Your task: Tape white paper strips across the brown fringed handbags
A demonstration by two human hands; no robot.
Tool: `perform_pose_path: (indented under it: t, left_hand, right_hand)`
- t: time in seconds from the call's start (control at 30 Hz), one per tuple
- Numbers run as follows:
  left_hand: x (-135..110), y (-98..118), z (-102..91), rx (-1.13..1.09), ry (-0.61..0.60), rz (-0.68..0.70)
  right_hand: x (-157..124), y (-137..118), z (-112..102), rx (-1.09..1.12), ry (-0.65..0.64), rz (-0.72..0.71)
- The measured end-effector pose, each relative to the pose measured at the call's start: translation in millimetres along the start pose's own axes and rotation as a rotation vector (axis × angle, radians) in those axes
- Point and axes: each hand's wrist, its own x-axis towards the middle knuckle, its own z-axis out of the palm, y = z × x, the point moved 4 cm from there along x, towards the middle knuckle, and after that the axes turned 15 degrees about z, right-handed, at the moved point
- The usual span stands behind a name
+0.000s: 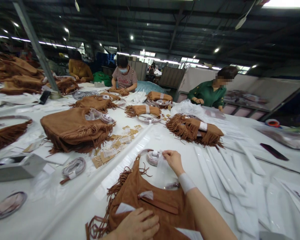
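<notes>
A brown suede fringed handbag (165, 213) lies in front of me, its opening toward me. My left hand (138, 223) rests on its near left side, fingers stretched over the suede. Above the bag's far edge, my right hand (173, 161) pinches a thin translucent plastic strip (162, 168). That strip hangs beside the bag's wrapped, coiled strap (153, 157). A small wrapped piece (145, 195) sits at the zipper, and white paper (125, 208) shows at the bag's left side. A white band circles my right wrist.
Several other brown fringed bags (70, 130) lie across the white table (65, 213). Paper tags (115, 145) are scattered left of centre, and white padded strips (222, 173) at right. A grey box (17, 166) stands left; people (125, 78) work opposite.
</notes>
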Motion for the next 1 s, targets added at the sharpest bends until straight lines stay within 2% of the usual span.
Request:
perform_pose_path:
  t: [0.07,0.13,0.27,0.37,0.47,0.57,0.7,0.83,1.0]
  left_hand:
    - [0,1,-3.3,-0.054,-0.028,-0.038]
    - [-2,2,-3.5,-0.113,-0.052,-0.075]
    - [-6,6,-1.2,-0.207,-0.074,-0.112]
    - [-4,6,-3.2,-0.252,-0.063,-0.116]
    - [-3,6,-4.8,-0.293,-0.057,-0.119]
    - [-3,6,-2.8,-0.321,-0.065,-0.119]
    - [-5,7,0.7,-0.328,-0.079,-0.11]
    - [-6,7,-2.6,-0.34,-0.048,-0.112]
    - [-8,4,-12.0,-0.402,-0.013,-0.193]
  right_hand:
    - [-20,-12,-14,0.005,0.034,-0.028]
    - [-53,-19,-30,0.013,0.058,-0.045]
    - [-147,-15,-50,0.003,0.066,-0.105]
    - [-214,-1,-44,-0.052,0.103,-0.248]
    - [-257,16,-21,-0.087,0.135,-0.396]
    - [-280,34,3,-0.129,0.14,-0.504]
    - [-293,60,22,-0.192,0.137,-0.526]
    - [-299,76,26,-0.257,0.115,-0.56]
    - [-300,80,25,-0.301,0.11,-0.607]
